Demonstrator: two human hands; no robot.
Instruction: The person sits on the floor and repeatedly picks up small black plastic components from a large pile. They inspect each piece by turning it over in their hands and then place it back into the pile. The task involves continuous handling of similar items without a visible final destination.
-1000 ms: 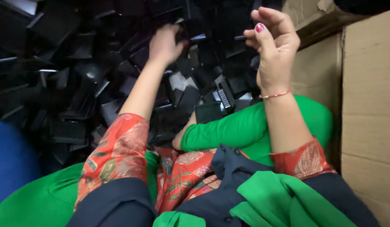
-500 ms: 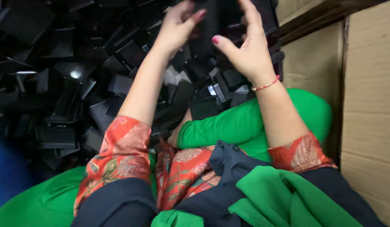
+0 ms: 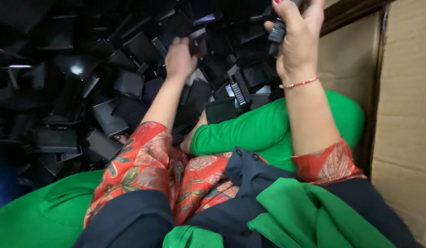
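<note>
— Cardboard walls [image 3: 406, 115] close off the right side of my feed, and a heap of black plastic parts [image 3: 84, 96] fills everything from the left edge to the middle. What do you have on the hands?

— I see the left hand [image 3: 178, 57] reaching down into the heap, fingers curled over a small black part [image 3: 198, 43] at the top of the pile. It touches that piece, but I cannot tell whether it has a true grip on it.

— And the right?

— The right hand [image 3: 298, 39] is raised near the top edge of the view, closed around a dark ridged piece [image 3: 277, 31], thumb pressed along it. Its fingertips run out of frame, so I only see part of what it has. A thin red bracelet [image 3: 299, 83] sits on that wrist.

— How much open room is around them?

— Little on the right: the hand is near the dark edge of the cardboard. Between the two forearms lies a green-clad knee [image 3: 268, 128], with black parts touching its upper edge. Left of the left arm the heap is loose and jumbled, pieces tilted every way, edges overlapping.

— Anything nearer the camera?

— Orange patterned sleeves [image 3: 135, 165], a dark garment [image 3: 249, 170] and more green cloth [image 3: 33, 216] crowd the lower frame.
</note>
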